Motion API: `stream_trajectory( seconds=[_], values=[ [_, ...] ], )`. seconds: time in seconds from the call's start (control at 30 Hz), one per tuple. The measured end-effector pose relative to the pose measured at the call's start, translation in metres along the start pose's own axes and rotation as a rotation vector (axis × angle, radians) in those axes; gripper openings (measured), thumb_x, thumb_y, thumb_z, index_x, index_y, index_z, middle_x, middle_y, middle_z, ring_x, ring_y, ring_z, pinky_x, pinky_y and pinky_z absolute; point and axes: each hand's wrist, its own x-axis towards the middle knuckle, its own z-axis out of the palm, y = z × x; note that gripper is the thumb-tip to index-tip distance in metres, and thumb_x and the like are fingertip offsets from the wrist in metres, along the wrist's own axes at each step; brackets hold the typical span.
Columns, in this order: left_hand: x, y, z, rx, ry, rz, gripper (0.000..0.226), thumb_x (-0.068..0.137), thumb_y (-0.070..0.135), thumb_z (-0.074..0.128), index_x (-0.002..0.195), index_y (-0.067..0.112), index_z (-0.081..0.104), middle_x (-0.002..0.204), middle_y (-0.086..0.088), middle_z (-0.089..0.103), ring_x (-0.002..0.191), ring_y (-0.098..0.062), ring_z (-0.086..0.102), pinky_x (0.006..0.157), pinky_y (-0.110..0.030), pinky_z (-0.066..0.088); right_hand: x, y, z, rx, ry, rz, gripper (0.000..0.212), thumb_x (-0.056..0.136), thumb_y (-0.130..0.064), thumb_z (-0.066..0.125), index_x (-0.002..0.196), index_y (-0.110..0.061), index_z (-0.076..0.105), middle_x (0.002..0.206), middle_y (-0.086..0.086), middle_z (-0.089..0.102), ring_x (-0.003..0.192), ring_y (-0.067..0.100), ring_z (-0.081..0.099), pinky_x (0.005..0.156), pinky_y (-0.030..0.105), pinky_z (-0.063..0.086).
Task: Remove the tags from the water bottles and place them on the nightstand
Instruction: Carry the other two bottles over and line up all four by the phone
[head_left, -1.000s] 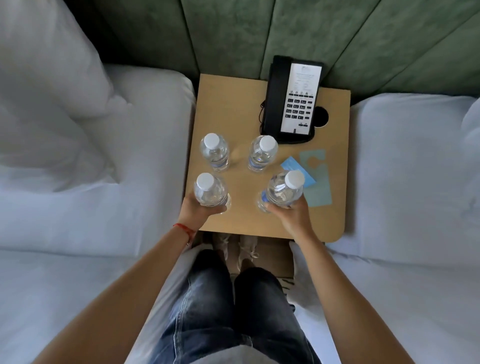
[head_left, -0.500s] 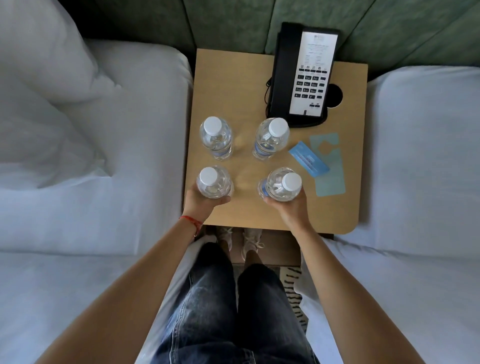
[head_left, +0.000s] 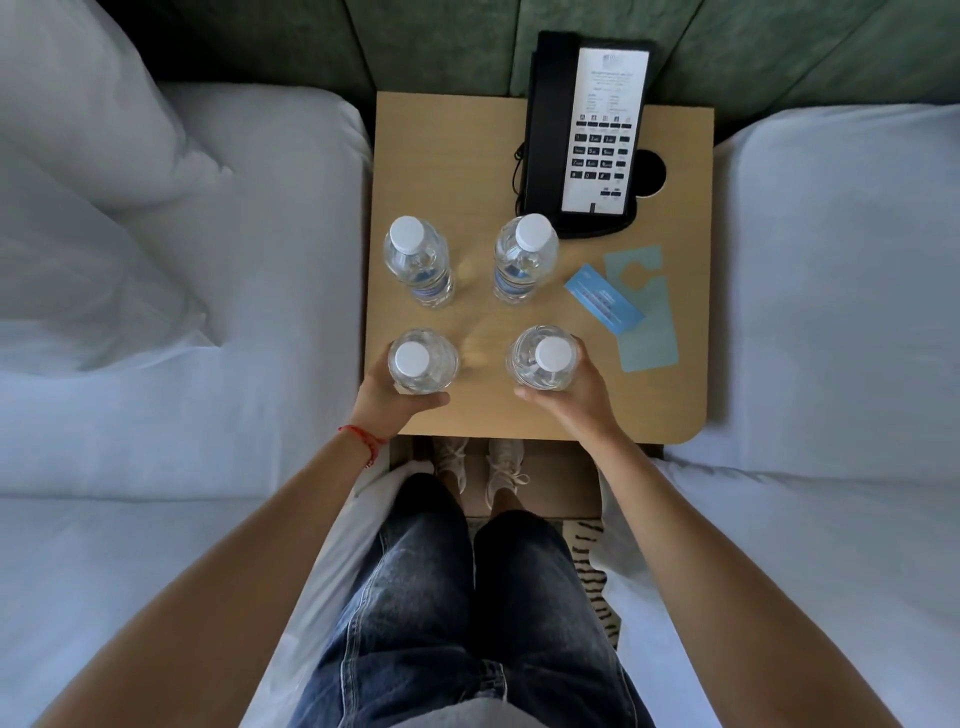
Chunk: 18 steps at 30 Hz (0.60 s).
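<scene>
Several clear water bottles with white caps stand upright on the wooden nightstand (head_left: 670, 405). My left hand (head_left: 395, 402) grips the near-left bottle (head_left: 422, 361) around its body. My right hand (head_left: 571, 395) grips the near-right bottle (head_left: 543, 358) the same way. Behind them stand the far-left bottle (head_left: 417, 260) and the far-right bottle (head_left: 524, 257), untouched. Two tags lie flat to the right of the bottles: a dark blue tag (head_left: 602, 299) on top of a pale blue hanger-shaped tag (head_left: 644, 312).
A black desk phone (head_left: 587, 135) sits at the nightstand's back right, beside a round hole (head_left: 652, 171). White beds flank the nightstand, the left bed (head_left: 182, 312) and the right bed (head_left: 831, 286). A green padded headboard (head_left: 441, 47) runs behind.
The near-right bottle went from tilted to upright, standing on the nightstand in my right hand. My left hand kept its hold. The camera view shifted slightly.
</scene>
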Motion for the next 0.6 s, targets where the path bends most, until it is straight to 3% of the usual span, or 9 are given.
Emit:
stream_trajectory(
  seconds=[0.2, 0.3, 0.47, 0.6],
  values=[
    [-0.018, 0.011, -0.004, -0.058, 0.027, 0.09, 0.072, 0.06, 0.006, 0.083, 0.119, 0.024, 0.047, 0.117, 0.003, 0.053, 0.109, -0.013, 0.048, 0.088, -0.015, 0.037, -0.017, -0.01, -0.009, 0.075, -0.024, -0.029, 0.082, 0.061, -0.022, 0.084, 0.129, -0.025, 0.04, 0.125, -0.009, 0.052, 0.122, 0.015, 0.049, 0.106, 0.038, 0.038],
    [-0.028, 0.017, -0.008, -0.074, 0.028, 0.089, 0.074, 0.062, 0.016, 0.083, 0.124, 0.021, 0.044, 0.124, 0.001, 0.052, 0.115, -0.013, 0.047, 0.094, -0.022, 0.037, -0.028, -0.022, -0.016, 0.11, 0.0, -0.068, 0.08, 0.064, -0.025, 0.082, 0.131, -0.03, 0.039, 0.133, -0.013, 0.046, 0.129, 0.01, 0.042, 0.111, 0.036, 0.032],
    [-0.039, 0.038, -0.016, -0.064, 0.105, 0.11, 0.062, 0.072, 0.022, 0.076, 0.126, 0.021, 0.046, 0.124, 0.004, 0.052, 0.115, -0.009, 0.045, 0.094, -0.027, 0.035, -0.042, -0.051, -0.027, 0.07, 0.046, -0.132, 0.063, 0.074, -0.037, 0.073, 0.13, -0.033, 0.043, 0.127, -0.024, 0.046, 0.124, 0.001, 0.042, 0.105, 0.027, 0.033],
    [-0.038, 0.062, -0.027, -0.083, 0.159, 0.175, 0.057, 0.078, 0.02, 0.07, 0.129, 0.016, 0.045, 0.132, 0.0, 0.051, 0.117, -0.01, 0.045, 0.096, -0.031, 0.038, -0.041, -0.077, -0.032, 0.043, 0.097, -0.197, 0.049, 0.08, -0.032, 0.069, 0.125, -0.027, 0.051, 0.122, -0.021, 0.053, 0.118, 0.001, 0.047, 0.103, 0.026, 0.036]
  ],
)
